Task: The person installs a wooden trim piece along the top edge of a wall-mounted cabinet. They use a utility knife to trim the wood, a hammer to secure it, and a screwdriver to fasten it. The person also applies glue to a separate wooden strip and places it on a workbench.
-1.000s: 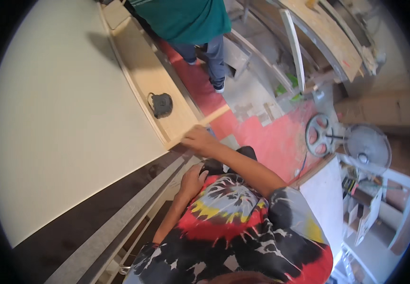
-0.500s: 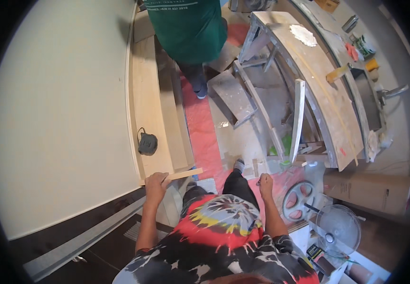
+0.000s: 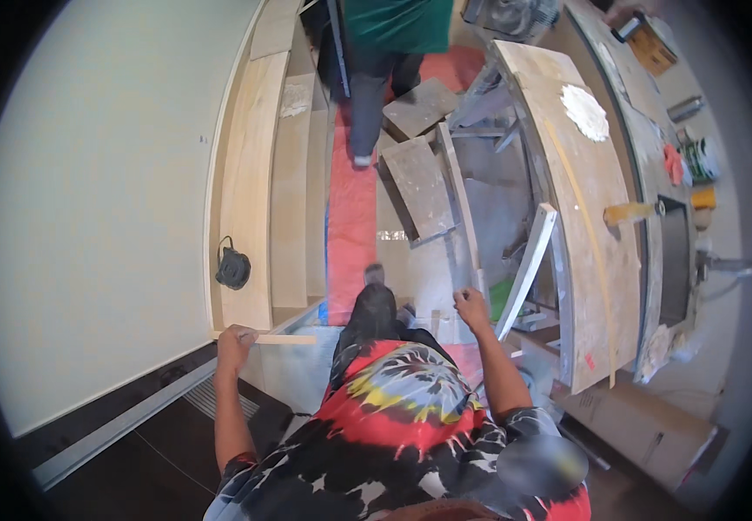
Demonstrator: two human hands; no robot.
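Note:
My left hand (image 3: pixel 233 346) is closed around a thin pale wood strip (image 3: pixel 289 339), which lies crosswise at the near end of a long open wooden unit (image 3: pixel 245 191) along the wall. A little beyond that hand, a black tape measure (image 3: pixel 233 268) with a strap loop rests on the unit's top board. My right hand (image 3: pixel 471 306) hovers over the floor to the right, its fingers curled together. Whether anything small sits in those fingers I cannot make out.
A person in a green shirt (image 3: pixel 397 26) stands at the far end of the red floor covering (image 3: pixel 352 200). On the right are a trestle worktable (image 3: pixel 584 260), a leaning white-edged board (image 3: pixel 528 269) and a counter with a sink (image 3: pixel 675 260). Dusty boxes (image 3: pixel 424 187) stand mid-floor.
My view has shifted and I have stepped forward. My right hand has moved forward, still curled. The strip now lies straighter across the unit's end. The person in green has moved farther off.

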